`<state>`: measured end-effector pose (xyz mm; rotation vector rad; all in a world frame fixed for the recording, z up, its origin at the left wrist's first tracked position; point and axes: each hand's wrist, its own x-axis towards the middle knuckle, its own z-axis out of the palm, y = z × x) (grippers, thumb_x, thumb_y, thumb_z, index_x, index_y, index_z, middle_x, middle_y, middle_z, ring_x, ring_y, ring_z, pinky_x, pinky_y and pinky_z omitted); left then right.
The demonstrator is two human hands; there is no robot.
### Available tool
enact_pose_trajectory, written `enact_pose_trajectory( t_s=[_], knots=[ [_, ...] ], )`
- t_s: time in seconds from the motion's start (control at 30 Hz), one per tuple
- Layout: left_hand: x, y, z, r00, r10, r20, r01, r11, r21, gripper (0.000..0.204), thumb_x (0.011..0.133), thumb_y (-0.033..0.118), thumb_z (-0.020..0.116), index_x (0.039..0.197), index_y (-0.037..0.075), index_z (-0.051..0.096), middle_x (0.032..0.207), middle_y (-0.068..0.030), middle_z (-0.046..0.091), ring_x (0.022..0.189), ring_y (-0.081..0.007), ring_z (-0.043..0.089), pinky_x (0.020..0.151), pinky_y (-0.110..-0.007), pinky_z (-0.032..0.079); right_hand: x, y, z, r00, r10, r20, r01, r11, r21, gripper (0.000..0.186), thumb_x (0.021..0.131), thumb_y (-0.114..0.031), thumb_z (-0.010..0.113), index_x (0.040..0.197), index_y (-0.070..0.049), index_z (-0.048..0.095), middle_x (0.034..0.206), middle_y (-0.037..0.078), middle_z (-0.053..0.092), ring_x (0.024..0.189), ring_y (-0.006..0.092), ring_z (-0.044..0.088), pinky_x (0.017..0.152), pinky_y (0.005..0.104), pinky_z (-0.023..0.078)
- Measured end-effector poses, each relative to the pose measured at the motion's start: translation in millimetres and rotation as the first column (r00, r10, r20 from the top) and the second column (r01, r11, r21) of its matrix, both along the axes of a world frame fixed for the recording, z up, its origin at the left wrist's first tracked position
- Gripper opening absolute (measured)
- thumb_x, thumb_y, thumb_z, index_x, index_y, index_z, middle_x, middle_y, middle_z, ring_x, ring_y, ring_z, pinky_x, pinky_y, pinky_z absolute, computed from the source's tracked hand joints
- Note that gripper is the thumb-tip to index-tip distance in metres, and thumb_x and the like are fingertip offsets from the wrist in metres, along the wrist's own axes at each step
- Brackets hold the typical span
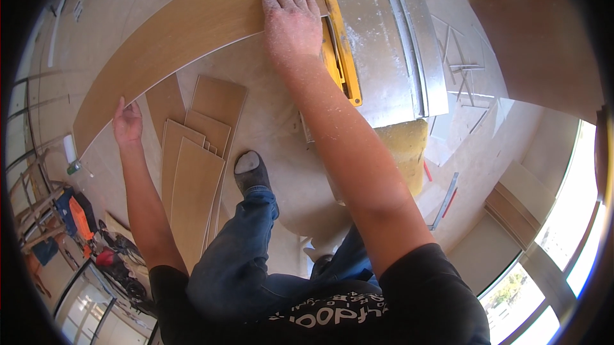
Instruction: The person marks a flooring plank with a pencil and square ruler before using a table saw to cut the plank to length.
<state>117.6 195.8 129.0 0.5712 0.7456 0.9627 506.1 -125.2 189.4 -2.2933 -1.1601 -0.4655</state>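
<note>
A long wood-look plank (185, 31) lies with its right end on a silver metal saw table (374, 38) and stretches out to the left. My right hand (293, 22) rests palm down on the plank near that end, fingers stretched out. Beside it on the table is a yellow slotted metal piece (342, 44). At the plank's near edge, toward its far left end, my left hand (128, 121) holds it from below, partly hidden under the board.
Several cut planks (195, 179) lie stacked on the floor by my foot. The saw's yellow body (404, 150) is under the table. Thin offcut strips (465, 67) are scattered at the right, near a metal square (446, 201). Tools and an orange item (82, 218) are at the left.
</note>
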Motion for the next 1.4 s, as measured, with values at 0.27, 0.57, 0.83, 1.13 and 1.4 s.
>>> enact_pose_trajectory(
  t_s=[0.27, 0.57, 0.83, 1.13, 1.4],
  knots=[
    [0, -4, 5, 1.0, 0.013, -0.015, -0.013, 1.0, 0.005, 0.036, 0.094, -0.007, 0.066, 0.128, 0.0, 0.061, 0.131, -0.0134, 0.066, 0.121, -0.027, 0.063, 0.102, -0.037, 0.057, -1, -2, 1, 1.0, -0.002, -0.001, 0.002, 1.0, -0.02, 0.039, 0.091, -0.014, 0.058, 0.129, -0.007, 0.065, 0.142, 0.009, 0.06, 0.139, 0.0271, 0.049, 0.119, 0.0442, 0.034],
    [0, -8, 7, 1.0, 0.021, -0.007, -0.021, 1.0, -0.001, 0.037, 0.094, -0.006, 0.066, 0.129, 0.001, 0.061, 0.13, -0.0129, 0.066, 0.121, -0.0264, 0.063, 0.103, -0.036, 0.056, -3, -5, 1, 1.0, -0.003, -0.001, 0.003, 1.0, -0.013, 0.04, 0.09, -0.013, 0.06, 0.128, -0.007, 0.065, 0.141, 0.009, 0.06, 0.138, 0.0273, 0.05, 0.119, 0.0444, 0.034],
    [-2, -14, 8, 0.999, 0.043, -0.017, -0.042, 0.998, 0.044, 0.036, 0.095, -0.007, 0.065, 0.129, 0.001, 0.061, 0.131, -0.0128, 0.067, 0.121, -0.0269, 0.064, 0.102, -0.036, 0.057, -5, -8, 0, 1.0, 0.011, 0.02, -0.012, 0.998, 0.054, 0.037, 0.087, -0.012, 0.061, 0.123, -0.005, 0.067, 0.136, 0.009, 0.063, 0.135, 0.0279, 0.052, 0.117, 0.0447, 0.037],
    [-8, -13, 6, 1.0, 0.001, 0.022, -0.002, 0.999, 0.044, 0.032, 0.095, -0.007, 0.064, 0.127, 0.0, 0.062, 0.129, -0.0137, 0.067, 0.119, -0.0275, 0.065, 0.1, -0.037, 0.059, -9, -12, 2, 1.0, 0.009, 0.001, -0.009, 1.0, 0.023, 0.039, 0.088, -0.01, 0.061, 0.126, -0.006, 0.066, 0.139, 0.009, 0.062, 0.137, 0.0278, 0.051, 0.118, 0.0446, 0.036],
    [-11, -15, 6, 0.999, -0.014, 0.04, 0.015, 0.999, -0.032, 0.03, 0.096, -0.006, 0.063, 0.126, -0.001, 0.062, 0.128, -0.0149, 0.068, 0.117, -0.0281, 0.067, 0.097, -0.037, 0.061, -11, -16, 3, 1.0, 0.017, -0.01, -0.017, 1.0, 0.023, 0.039, 0.087, -0.01, 0.061, 0.125, -0.006, 0.066, 0.139, 0.009, 0.062, 0.136, 0.0281, 0.051, 0.118, 0.0447, 0.036]
  ],
)
